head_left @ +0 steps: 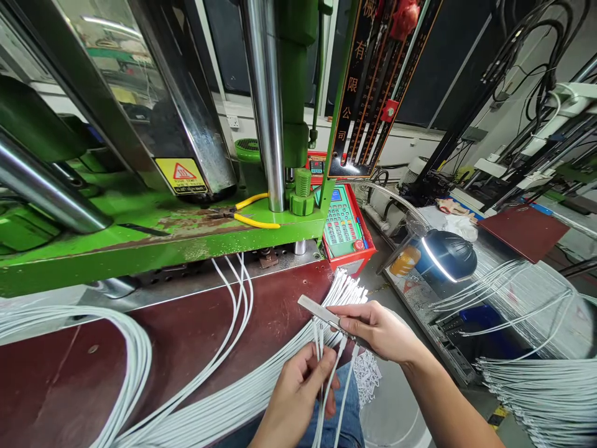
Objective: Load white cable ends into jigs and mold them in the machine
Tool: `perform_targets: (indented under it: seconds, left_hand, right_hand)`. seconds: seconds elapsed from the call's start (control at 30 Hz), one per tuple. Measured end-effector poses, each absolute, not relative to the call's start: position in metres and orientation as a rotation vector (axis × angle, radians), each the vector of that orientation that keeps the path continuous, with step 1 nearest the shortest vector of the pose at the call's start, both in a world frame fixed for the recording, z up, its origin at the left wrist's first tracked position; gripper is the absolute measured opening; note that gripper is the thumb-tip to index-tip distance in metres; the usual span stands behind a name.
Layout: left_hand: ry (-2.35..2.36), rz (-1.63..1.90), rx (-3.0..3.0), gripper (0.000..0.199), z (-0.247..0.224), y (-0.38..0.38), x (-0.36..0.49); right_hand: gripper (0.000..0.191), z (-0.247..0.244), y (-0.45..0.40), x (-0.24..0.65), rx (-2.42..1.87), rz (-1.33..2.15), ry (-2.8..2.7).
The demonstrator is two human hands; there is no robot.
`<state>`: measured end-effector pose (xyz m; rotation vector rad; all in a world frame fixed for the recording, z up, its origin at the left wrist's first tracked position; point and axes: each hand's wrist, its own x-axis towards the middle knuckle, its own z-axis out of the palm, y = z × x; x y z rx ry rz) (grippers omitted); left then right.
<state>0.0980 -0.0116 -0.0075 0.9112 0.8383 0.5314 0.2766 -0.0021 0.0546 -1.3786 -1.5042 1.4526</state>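
Lower middle of frame: my right hand [377, 330] pinched the metal bar [326, 317], left hand [298, 389] gripped thin white wires [326, 386] hanging under it.

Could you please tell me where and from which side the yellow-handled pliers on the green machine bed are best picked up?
Grip the yellow-handled pliers by both handles, coming from above on the right: they lie flat, handles splayed toward the steel column, and the metal nose points left.

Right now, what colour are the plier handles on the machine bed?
Yellow pliers, head view.
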Motion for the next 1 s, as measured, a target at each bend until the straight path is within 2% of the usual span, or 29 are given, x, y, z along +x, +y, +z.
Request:
perform_targets:
  seconds: [0.17, 0.43, 0.8, 1.0]
  left_hand:
    - [0.887, 0.638, 0.880, 0.039, -0.0074, -0.0108, 0.0920]
    - [0.975, 0.504, 0.985, 0.046, -0.0124, -0.0109, 0.0907]
    - [1.029, 0.554, 1.014, 0.046, -0.0110, -0.0074, 0.0934]
    - [0.941, 0.642, 0.935, 0.041, -0.0053, -0.0056, 0.0916]
  right_hand:
    - [0.049, 0.0480, -0.0019, 0.2832, -1.324, 1.499, -1.422]
    - [0.044, 0.0453, -0.0020, 0.2806, -1.279, 1.536, -1.437]
    - [0.043, 0.0508, -0.0025, 0.2744, -1.368, 1.432, -1.584]
    - [0.045, 0.0436, -0.0031, 0.2825, -1.334, 1.517, -1.489]
